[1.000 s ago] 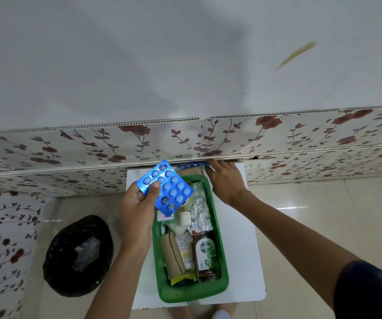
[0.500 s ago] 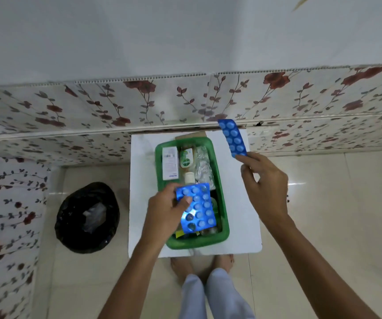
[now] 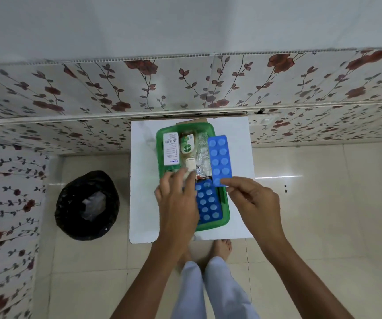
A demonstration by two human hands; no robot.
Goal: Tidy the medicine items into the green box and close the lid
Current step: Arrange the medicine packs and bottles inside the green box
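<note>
— What is happening over the white table [image 3: 144,180]?

— A person is standing above the green box [image 3: 160,143], the right hand [image 3: 253,201] pinching a narrow blue blister strip [image 3: 219,157] by its near end, above the box's right rim.

— And the left hand [image 3: 177,201]?

— Its fingers are hanging spread and loose, gripping nothing, beside a wider blue blister pack [image 3: 208,204] lying in the box's near end — past it, a Dettol bottle [image 3: 187,148], white carton [image 3: 171,149] and foil strips [image 3: 202,155].

view: head cam, only 1
faces: steeply down at white table [image 3: 144,180], floor below
range: close, arm's length; green box [image 3: 225,221] beneath fingers [image 3: 186,180]
shared: n/a, no 2nd view
</note>
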